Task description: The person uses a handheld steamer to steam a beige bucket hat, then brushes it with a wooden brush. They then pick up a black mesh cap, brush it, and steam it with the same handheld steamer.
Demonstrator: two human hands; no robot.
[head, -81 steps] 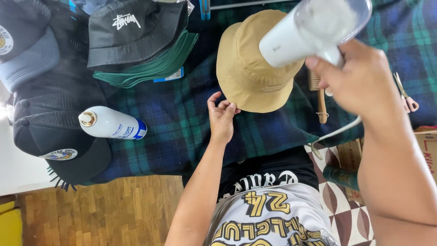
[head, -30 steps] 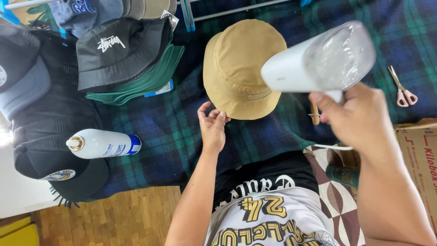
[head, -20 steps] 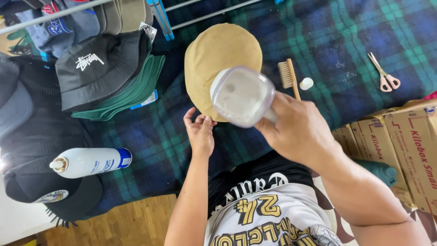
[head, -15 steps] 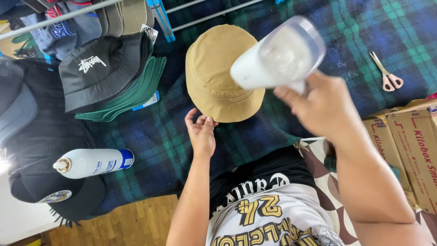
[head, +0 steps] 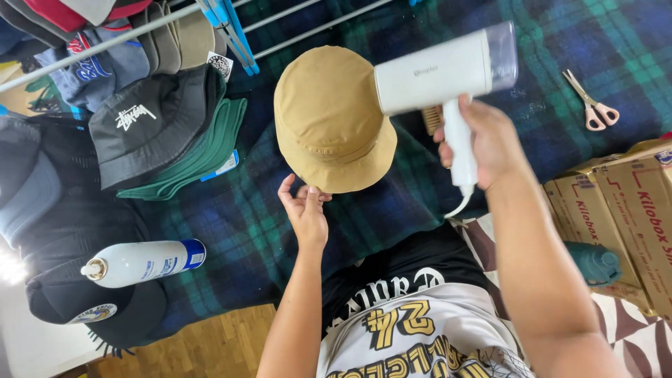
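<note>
- The right hand (head: 490,143) is gripping the handle of a white handheld steamer (head: 448,73), its head hanging over the tan bucket hat (head: 329,119); the steam could be scalding the left hand (head: 306,210), whose fingertips are pinching the hat's brim just beside it.
- The cord (head: 458,204) trailing below the right hand could be snagging and jerking the steamer.
- The hat is lying crown up on the plaid blanket (head: 231,231), just above the left hand, looking soft and smooth.
</note>
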